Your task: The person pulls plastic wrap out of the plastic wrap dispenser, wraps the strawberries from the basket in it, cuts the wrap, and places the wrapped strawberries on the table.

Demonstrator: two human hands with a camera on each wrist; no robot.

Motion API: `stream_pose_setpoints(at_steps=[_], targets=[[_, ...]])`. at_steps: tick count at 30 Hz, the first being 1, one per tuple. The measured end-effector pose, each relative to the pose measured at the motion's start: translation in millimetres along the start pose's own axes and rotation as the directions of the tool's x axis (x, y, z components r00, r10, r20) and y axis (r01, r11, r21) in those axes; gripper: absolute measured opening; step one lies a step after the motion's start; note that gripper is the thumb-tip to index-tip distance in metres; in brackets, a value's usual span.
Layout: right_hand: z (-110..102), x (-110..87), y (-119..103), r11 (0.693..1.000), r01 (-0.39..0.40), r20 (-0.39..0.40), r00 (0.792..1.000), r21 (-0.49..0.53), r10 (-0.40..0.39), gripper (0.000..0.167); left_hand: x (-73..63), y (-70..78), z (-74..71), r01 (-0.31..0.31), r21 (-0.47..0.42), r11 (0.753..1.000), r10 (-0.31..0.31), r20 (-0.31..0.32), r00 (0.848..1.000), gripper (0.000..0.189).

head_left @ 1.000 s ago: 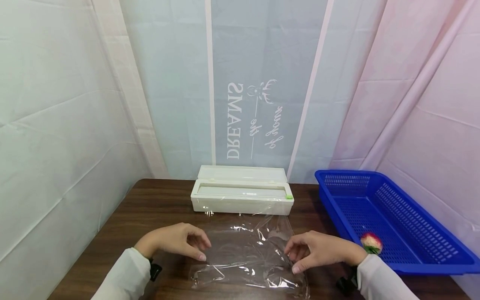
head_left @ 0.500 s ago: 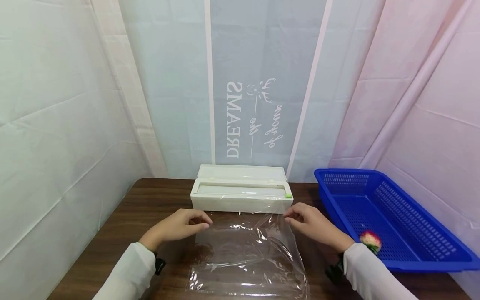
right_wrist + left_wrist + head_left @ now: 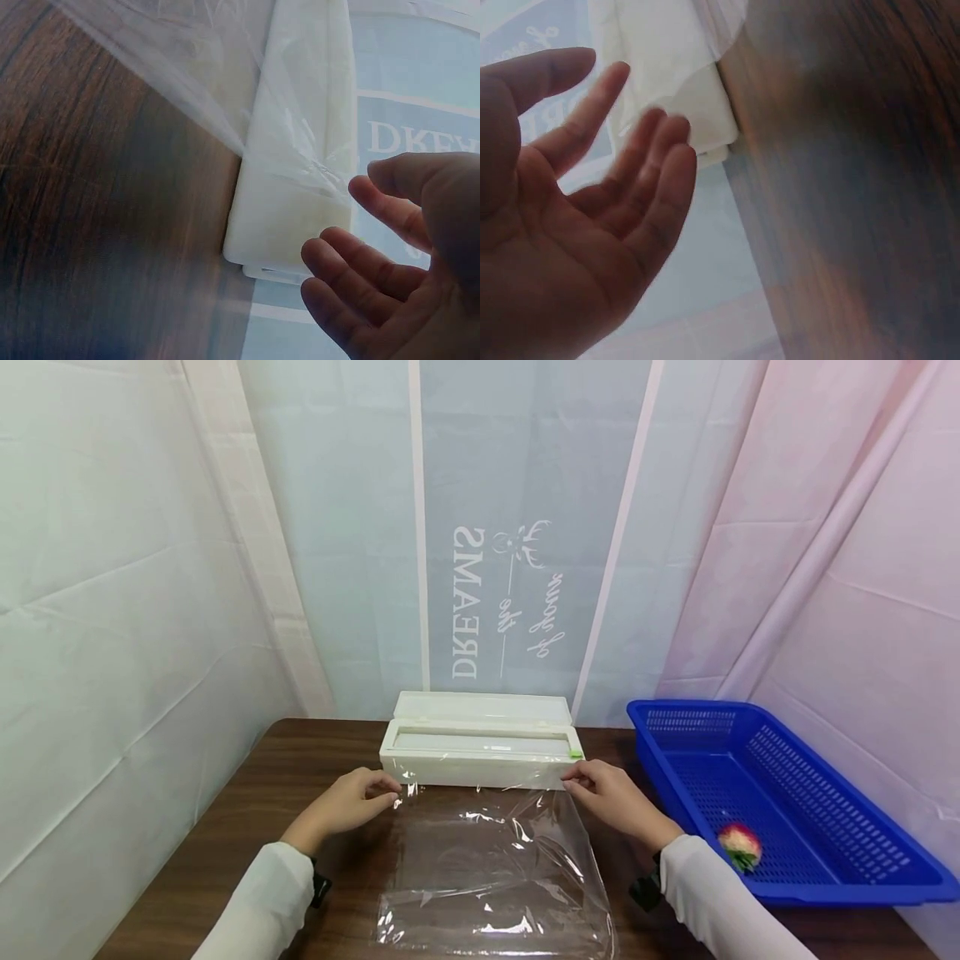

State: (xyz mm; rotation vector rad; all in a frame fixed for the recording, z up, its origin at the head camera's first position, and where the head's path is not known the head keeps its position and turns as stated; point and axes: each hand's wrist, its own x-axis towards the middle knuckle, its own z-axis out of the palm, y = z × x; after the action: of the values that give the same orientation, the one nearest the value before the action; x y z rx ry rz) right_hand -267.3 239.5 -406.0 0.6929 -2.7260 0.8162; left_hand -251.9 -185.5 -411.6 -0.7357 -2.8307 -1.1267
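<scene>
A white cling film box stands at the back of the table with its lid up. Clear film runs from it toward me, creased and shiny. My left hand is near the box's front left corner, fingers loosely bent; the left wrist view shows them spread with nothing between. My right hand is by the box's right end, just below a small green slider. Thumb and index are apart in the right wrist view, close to the film; whether they touch it I cannot tell.
A blue plastic basket with perforated sides stands at the right, with a red and cream item with green leaves inside. The dark wooden table ends at the back against hanging cloth.
My right hand has moved away from me from the film's right edge to the box's right end. My left hand has moved slightly toward the box. The film lies flatter.
</scene>
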Motion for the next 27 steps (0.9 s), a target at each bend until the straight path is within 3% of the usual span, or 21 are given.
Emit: stream_pose_setpoints(at_steps=[4, 8, 11, 16, 27], targets=[[3.9, -0.5, 3.8, 1.000, 0.000, 0.043, 0.999, -0.002, 0.000, 0.016, 0.1, -4.8, 1.5, 0.014, -0.011, 1.000, -0.014, 0.021, 1.000, 0.019], [7.5, -2.2, 7.6, 1.000, 0.017, 0.054, 0.998, -0.011, -0.016, 0.020, 0.7, -7.9, 5.0, 0.038, -0.020, 0.999, -0.036, 0.089, 0.995, 0.029], [10.0, -3.1, 10.0, 1.000, 0.002, 0.052, 0.999, -0.023, -0.001, 0.020, 1.2, -8.6, 8.5, 0.103, -0.010, 0.995, -0.101, 0.110, 0.989, 0.038], [14.7, -3.6, 11.6, 0.999, -0.026, 0.050, 0.998, -0.035, 0.028, 0.018, 2.9, -8.5, 13.1, 0.169, -0.017, 0.985, -0.167, 0.104, 0.981, 0.047], [20.2, -1.6, 10.3, 0.994, -0.097, 0.064, 0.993, -0.044, 0.100, 0.015, 9.2, -15.5, 18.3, 0.175, -0.026, 0.984, -0.173, 0.082, 0.982, 0.045]])
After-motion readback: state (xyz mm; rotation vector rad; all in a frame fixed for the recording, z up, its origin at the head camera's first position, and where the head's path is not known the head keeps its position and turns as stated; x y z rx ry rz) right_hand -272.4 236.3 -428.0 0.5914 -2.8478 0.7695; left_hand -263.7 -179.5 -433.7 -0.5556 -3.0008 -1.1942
